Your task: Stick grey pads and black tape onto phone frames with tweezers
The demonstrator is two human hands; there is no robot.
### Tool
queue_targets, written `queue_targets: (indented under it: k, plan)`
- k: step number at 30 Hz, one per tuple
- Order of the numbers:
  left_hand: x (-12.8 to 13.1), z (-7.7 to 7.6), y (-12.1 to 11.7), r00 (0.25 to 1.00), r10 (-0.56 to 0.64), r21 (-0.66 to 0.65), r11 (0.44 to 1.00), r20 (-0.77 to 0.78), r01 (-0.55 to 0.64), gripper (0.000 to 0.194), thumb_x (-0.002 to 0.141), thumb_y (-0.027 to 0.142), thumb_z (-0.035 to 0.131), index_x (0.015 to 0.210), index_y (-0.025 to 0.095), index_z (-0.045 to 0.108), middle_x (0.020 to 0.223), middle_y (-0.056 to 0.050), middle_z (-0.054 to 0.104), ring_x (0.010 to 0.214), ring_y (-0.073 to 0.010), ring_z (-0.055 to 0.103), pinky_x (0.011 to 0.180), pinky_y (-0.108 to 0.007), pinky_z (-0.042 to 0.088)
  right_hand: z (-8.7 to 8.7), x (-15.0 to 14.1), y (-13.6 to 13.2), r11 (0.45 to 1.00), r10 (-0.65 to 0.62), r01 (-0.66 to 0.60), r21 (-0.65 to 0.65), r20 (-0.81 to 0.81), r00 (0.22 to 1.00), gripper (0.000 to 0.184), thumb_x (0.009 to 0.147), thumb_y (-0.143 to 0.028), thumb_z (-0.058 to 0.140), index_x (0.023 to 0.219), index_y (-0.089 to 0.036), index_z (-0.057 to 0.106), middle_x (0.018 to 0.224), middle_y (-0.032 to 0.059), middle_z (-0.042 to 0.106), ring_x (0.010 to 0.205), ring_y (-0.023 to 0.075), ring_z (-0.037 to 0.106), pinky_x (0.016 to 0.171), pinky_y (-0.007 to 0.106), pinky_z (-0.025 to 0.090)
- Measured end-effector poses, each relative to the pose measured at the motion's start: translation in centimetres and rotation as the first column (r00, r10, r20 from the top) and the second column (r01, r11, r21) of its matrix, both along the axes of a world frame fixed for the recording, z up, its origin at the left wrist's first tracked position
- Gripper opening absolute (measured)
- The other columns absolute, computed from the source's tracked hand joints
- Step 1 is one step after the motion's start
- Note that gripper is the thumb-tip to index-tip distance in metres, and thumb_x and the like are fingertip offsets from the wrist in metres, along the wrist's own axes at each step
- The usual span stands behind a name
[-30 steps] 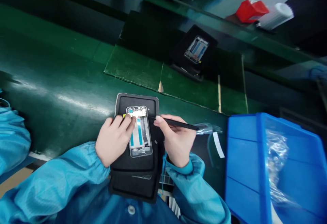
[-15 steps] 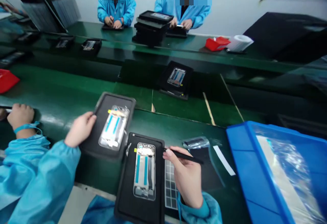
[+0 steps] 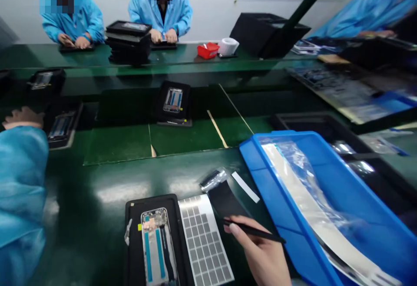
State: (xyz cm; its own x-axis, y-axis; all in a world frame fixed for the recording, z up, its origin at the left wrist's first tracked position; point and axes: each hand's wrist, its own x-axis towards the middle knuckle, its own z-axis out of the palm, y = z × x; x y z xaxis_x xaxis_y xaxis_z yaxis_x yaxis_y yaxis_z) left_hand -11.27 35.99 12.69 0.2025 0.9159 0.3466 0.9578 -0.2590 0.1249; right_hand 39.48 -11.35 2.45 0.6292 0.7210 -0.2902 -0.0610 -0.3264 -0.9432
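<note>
Red container (image 3: 207, 51) beside white roll (image 3: 228, 47), black box (image 3: 252, 34), green slanted post (image 3: 308, 5)

Right hand (image 3: 265, 253) grips black tweezers (image 3: 263, 233) beside a sheet of grey squares (image 3: 204, 239). Opened phone (image 3: 153, 251) lies in near black tray (image 3: 133, 262). Left hand (image 3: 24, 118) beside second tray (image 3: 60, 107).

left hand (image 3: 24, 118): arm (image 3: 21, 199) stretched forward, back upward | right hand (image 3: 264, 249): fingers (image 3: 241, 237) pinched together, closer in

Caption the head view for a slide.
Right hand holding a slim black tool beside a sheet of grey squares, near an opened phone on a black tray.
</note>
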Motion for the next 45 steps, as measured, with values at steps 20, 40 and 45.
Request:
queue_targets:
  k: [20,40,45]
  plan:
    - [30.0,-9.9,-35.2,0.573,-0.815,-0.421,0.492,0.084,0.762,0.044,0.087,0.032,0.073,0.125,0.015,0.059,0.126,-0.01,0.062,0.113,-0.0266,0.056,0.09,-0.037,0.043,-2.1,-0.8,2.1,0.906,0.361,-0.418,0.064,0.397,0.844,0.011,0.082,-0.03,0.078,0.091,-0.023,0.077,0.092,0.0041,0.079,0.086,0.0206,0.075,0.084,0.037,0.061]
    - [38.2,-10.3,-30.9,0.775,-0.522,-0.332,0.704,0.356,0.628,0.027,0.085,0.022,0.071,0.109,0.013,0.063,0.102,-0.009,0.066,0.098,-0.0254,0.061,0.086,-0.036,0.049,-1.3,3.0,6.5,0.952,0.116,-0.177,0.251,0.242,0.963,0.022,0.074,-0.037,0.084,0.088,-0.023,0.075,0.089,0.0038,0.079,0.079,0.0211,0.076,0.077,0.038,0.063]
    - [37.3,-11.3,-29.8,0.694,-0.47,-0.345,0.629,0.545,0.697,0.01,0.089,0.015,0.063,0.099,0.017,0.066,0.086,-0.003,0.07,0.078,-0.0167,0.066,0.074,-0.028,0.051,-1.4,2.5,7.4,0.945,0.142,-0.204,0.257,0.24,0.96,0.019,0.076,-0.035,0.083,0.089,-0.024,0.074,0.091,0.0033,0.079,0.082,0.0213,0.077,0.078,0.038,0.064]
